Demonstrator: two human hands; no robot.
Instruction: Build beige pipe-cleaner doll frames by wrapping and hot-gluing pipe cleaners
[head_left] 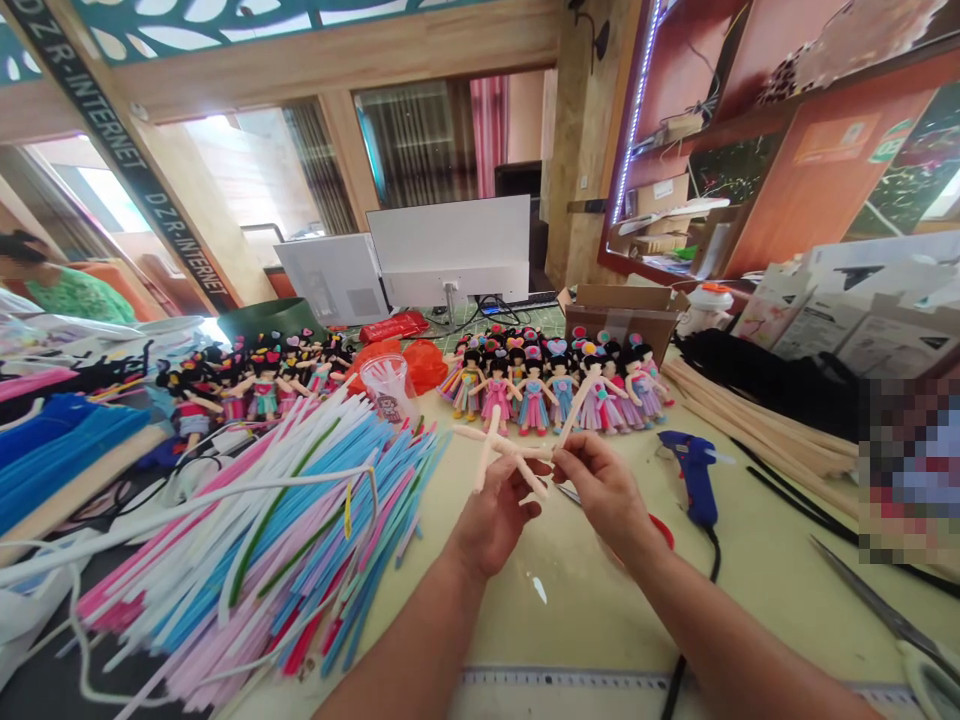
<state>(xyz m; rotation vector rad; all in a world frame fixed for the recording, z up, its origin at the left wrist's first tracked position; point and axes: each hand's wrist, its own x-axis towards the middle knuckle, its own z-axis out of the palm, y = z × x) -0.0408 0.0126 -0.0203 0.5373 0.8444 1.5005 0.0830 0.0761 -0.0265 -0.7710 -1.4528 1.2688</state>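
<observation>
Above the table, my left hand (495,515) pinches a beige pipe-cleaner figure (491,448) made of several fuzzy limbs that cross at a middle. My right hand (604,490) is closed, thumb and finger gripping a limb of the same figure at its right side. From these fingers one pale strand (576,405) sticks up and to the right. Partly covered by my right hand and forearm, a red-handled tool (663,530) lies on the table, its metal tip showing between my hands. A blue hot glue gun (694,475) lies to the right.
A heap of coloured pipe cleaners (300,530) covers the left side. Finished dolls (532,385) stand in rows behind my hands, with more dolls (262,380) at the back left. Scissors (885,600) lie at the right. Beige pipe-cleaner bundles (750,430) and a ruler (570,680) flank the work area.
</observation>
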